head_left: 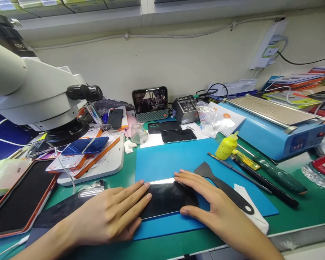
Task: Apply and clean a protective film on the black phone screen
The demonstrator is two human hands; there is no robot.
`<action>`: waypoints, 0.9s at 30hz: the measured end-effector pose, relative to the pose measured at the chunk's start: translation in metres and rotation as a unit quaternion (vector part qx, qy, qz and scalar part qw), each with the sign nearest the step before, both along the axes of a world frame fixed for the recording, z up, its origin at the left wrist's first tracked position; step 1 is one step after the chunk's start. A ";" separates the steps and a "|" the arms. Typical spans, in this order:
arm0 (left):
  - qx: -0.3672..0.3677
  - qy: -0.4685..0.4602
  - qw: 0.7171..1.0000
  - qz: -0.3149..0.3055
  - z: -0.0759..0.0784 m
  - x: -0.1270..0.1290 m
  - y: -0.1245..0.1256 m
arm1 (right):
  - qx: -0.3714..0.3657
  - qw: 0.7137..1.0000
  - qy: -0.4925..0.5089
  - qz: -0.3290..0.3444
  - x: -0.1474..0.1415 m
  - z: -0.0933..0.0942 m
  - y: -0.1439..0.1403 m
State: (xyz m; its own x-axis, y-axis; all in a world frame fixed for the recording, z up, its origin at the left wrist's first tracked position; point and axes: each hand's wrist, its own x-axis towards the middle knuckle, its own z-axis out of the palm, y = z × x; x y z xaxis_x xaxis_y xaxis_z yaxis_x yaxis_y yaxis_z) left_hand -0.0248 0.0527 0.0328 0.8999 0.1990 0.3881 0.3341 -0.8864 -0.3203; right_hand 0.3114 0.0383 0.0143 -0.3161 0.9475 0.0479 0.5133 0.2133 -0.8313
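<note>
microscope (29, 86): white lettering on its dark top, too blurred for you to read
station (186, 109) right of microscope: your view leaves its display digits illegible

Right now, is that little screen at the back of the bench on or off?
On. The screen shows a lit picture, unlike the dark phones lying before it.

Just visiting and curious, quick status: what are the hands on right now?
Left hand and right hand flat, open, pressing a black phone on the blue mat. Black spatula lies beside the right hand.
</note>
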 end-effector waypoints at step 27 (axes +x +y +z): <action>-0.024 -0.005 1.000 0.009 0.003 -0.001 -0.003 | 0.030 0.997 -0.068 0.023 0.003 -0.001 -0.003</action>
State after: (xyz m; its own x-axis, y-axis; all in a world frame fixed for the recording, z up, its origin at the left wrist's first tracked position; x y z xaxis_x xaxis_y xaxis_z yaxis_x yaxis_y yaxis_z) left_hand -0.0259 0.0496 0.0356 0.8919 0.2336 0.3872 0.3534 -0.8943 -0.2746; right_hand 0.3143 0.0355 0.0134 -0.3658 0.9289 0.0576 0.6095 0.2859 -0.7394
